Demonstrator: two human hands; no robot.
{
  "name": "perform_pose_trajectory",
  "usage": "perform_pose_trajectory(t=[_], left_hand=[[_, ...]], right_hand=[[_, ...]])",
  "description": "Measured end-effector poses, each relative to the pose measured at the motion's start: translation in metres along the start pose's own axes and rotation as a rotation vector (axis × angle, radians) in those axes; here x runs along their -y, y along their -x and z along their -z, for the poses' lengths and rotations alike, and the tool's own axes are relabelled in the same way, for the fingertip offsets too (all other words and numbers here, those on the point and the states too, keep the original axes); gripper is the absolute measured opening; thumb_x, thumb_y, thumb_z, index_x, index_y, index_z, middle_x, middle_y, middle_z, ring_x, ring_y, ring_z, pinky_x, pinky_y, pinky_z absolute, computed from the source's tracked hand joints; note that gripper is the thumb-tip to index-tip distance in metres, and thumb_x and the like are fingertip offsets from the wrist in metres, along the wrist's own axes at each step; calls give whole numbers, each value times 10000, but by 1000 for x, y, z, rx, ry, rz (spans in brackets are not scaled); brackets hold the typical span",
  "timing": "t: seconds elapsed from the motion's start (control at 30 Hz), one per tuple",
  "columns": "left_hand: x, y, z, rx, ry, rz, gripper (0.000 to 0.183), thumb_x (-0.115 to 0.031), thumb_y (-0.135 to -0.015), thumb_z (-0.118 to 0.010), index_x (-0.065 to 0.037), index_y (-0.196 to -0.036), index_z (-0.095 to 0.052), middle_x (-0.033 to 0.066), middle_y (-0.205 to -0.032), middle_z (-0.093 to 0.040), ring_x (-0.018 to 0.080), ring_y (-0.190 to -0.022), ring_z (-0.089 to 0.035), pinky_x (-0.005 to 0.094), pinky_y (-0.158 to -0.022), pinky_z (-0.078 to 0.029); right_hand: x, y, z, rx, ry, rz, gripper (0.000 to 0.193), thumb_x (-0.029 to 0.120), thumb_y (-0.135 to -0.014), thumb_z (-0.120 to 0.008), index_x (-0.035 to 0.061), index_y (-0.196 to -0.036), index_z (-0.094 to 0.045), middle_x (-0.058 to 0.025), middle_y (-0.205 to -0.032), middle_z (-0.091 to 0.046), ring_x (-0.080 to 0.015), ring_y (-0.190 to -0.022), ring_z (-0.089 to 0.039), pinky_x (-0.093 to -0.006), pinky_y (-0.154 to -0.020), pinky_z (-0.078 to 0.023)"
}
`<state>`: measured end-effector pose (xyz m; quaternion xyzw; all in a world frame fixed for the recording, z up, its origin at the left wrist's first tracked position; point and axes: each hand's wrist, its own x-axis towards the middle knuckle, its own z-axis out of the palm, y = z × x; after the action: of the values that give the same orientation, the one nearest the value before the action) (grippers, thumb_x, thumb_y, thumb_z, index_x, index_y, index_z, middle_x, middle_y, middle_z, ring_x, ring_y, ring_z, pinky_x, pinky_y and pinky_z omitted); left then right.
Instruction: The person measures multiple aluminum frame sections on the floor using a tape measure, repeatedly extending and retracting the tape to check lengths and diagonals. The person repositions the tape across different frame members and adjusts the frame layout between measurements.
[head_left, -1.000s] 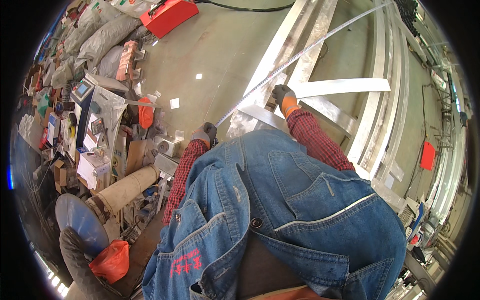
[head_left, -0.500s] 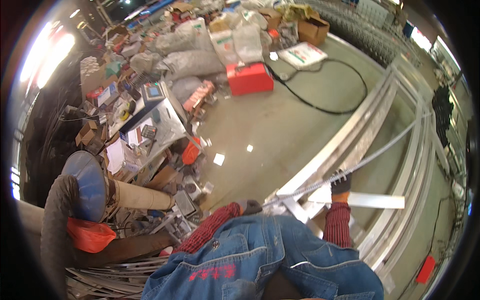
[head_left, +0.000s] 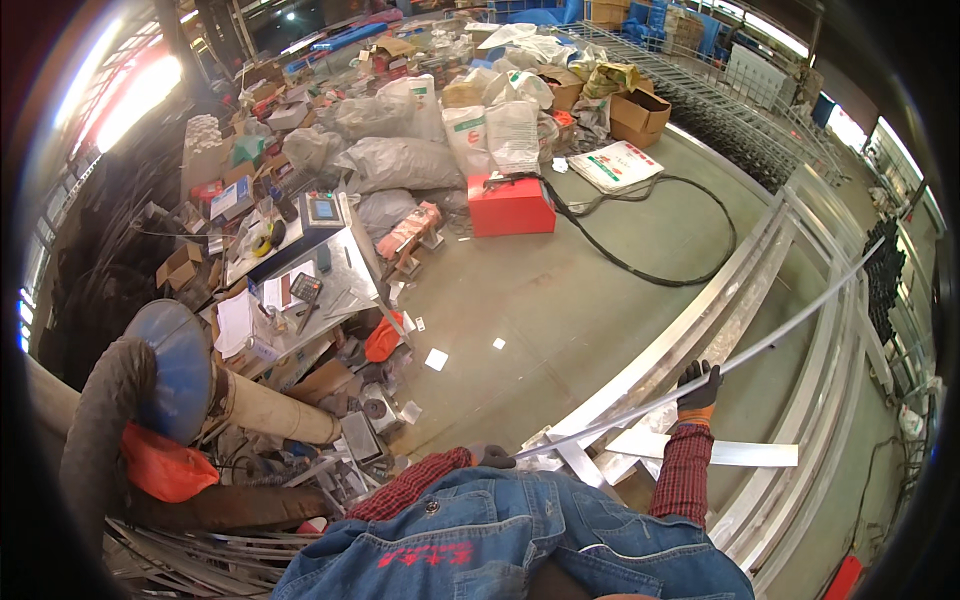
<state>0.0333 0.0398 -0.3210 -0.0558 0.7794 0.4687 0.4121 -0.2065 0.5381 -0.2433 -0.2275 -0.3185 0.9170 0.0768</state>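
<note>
A long, thin metal strip (head_left: 800,318) runs slantwise from my lap out to the far right. Near its close end, my left hand (head_left: 492,457) in a dark glove is closed on it, the fingertips partly hidden. Farther along, my right hand (head_left: 698,388), in a black glove with an orange cuff, has its fingers bent round the strip from below. Beneath the strip, a short flat metal piece (head_left: 755,454) lies across a frame of long pale metal bars (head_left: 668,327).
A red box-shaped machine (head_left: 512,208) with a looped black cable (head_left: 640,272) stands on the floor ahead. At left are a cluttered bench (head_left: 345,262), a blue round hood (head_left: 168,355) and a thick dark hose (head_left: 105,420). Sacks (head_left: 400,160) and cartons pile up behind.
The view has tilted, so the scene sits lower in the picture. My right hand has moved outward, farther from the short flat piece. The strip's far end has swung over the frame's outer bars.
</note>
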Motion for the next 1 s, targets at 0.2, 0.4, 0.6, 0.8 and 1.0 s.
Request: perform_pose_trajectory(t=[0.2,0.4,0.6,0.8,1.0], left_hand=[[8,-8,12,-56,-58,-93,633,-683,-810,-763,-134,-1125,-773,65,-1107,-741,192,-1071,-661,359,-938,-518],[47,-22,60,37,69,-60,594,-651,-802,-795,-137,-1100,-776,36,-1069,-730,160,-1018,-654,340,-905,-525],[90,-3,133,-49,425,-382,506,-470,-809,-845,-124,-1166,-750,39,-956,-709,139,-915,-645,308,-782,-517],[97,49,239,-23,454,-256,469,-443,-851,-812,-81,-1146,-766,41,-966,-722,137,-920,-648,316,-795,-522],[155,71,311,-149,-47,-20,477,-511,-868,-729,-118,-1132,-785,104,-1057,-771,182,-960,-705,333,-869,-544]], right_hand=[[-27,19,-14,32,-27,-94,338,443,-954,-715,145,-1103,-658,-23,-948,-716,-198,-866,-690,-361,-797,-594],[-68,69,-56,218,52,-40,234,296,-1027,-635,98,-1146,-668,-32,-980,-716,-169,-899,-691,-324,-837,-582],[-224,164,-160,379,632,-139,397,254,-1043,-583,46,-1380,-591,-127,-1174,-698,-232,-1074,-671,-389,-962,-577],[-389,255,-238,529,564,-572,480,390,-1030,-615,101,-1409,-562,-194,-1275,-673,-287,-1174,-647,-431,-972,-565],[-401,163,-202,58,102,-510,347,448,-964,-687,157,-1131,-597,-93,-1179,-659,-284,-1079,-634,-500,-966,-520]])
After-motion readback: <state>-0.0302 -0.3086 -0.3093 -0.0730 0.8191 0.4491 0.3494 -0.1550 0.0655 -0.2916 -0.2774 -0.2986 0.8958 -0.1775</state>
